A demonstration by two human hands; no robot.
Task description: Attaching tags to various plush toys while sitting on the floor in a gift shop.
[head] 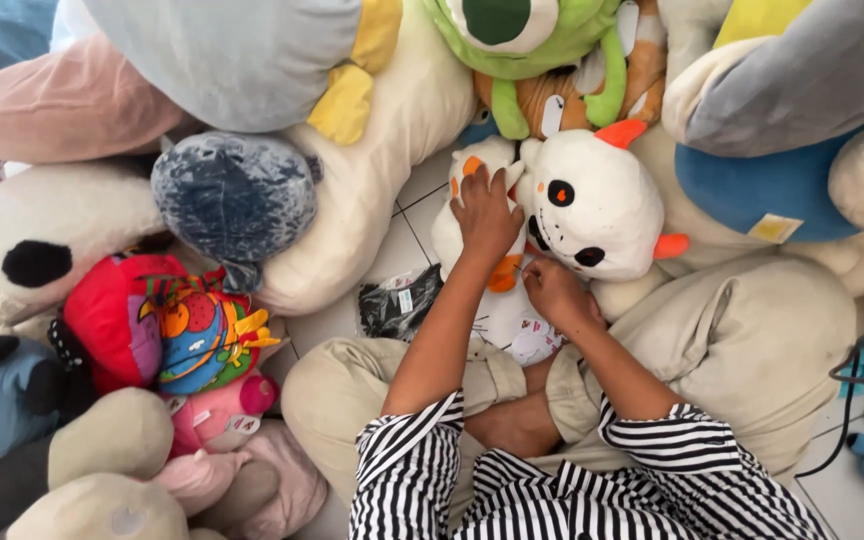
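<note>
Centrally, left hand (pixel 485 215) pressed flat on white plush (pixel 592 205), right hand (pixel 552 290) pinching its seam — toys crowding every edge.

White plush toy (pixel 592 205) with orange horns and black eyes; green one-eyed toy (pixel 527 35) above; sleeves (pixel 407 470) striped black and white; trousers (pixel 742 350) beige; red toy (pixel 117 320); pink cushion (pixel 62 105).

white plush toy's (pixel 592 205) body hidden under left hand (pixel 485 215), right hand's (pixel 555 292) fingertips hidden

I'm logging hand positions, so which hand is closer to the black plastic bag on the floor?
Left. The left hand presses the white plush toy above the black plastic bag; the right hand is farther right.
</note>
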